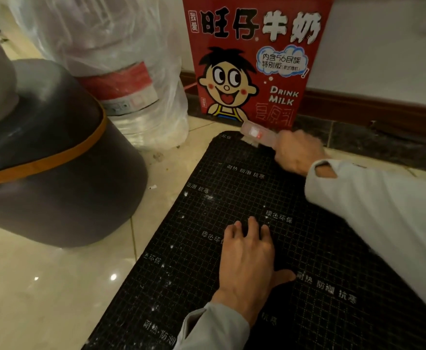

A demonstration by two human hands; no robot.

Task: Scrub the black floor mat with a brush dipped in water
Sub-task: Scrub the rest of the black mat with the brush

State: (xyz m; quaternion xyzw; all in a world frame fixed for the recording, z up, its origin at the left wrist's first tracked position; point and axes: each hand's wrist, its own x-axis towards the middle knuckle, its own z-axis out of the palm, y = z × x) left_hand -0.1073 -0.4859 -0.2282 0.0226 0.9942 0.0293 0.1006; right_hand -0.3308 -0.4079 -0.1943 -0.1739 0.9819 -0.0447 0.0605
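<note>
The black floor mat (207,248) lies on the tiled floor, printed with a fine grid and white characters, and flecked with white specks. My left hand (247,261) rests flat on the middle of the mat, palm down with fingers apart. At the mat's far end my right hand (298,152) is closed around the handle of a clear plastic brush (255,132). The brush head touches the mat's far edge. It looks blurred.
A red milk carton box (255,59) leans against the wall just beyond the mat. A large dark round stool with an orange band (55,160) stands to the left. A plastic-wrapped red and white canister (131,89) stands behind it. Dark skirting (383,114) runs along the wall.
</note>
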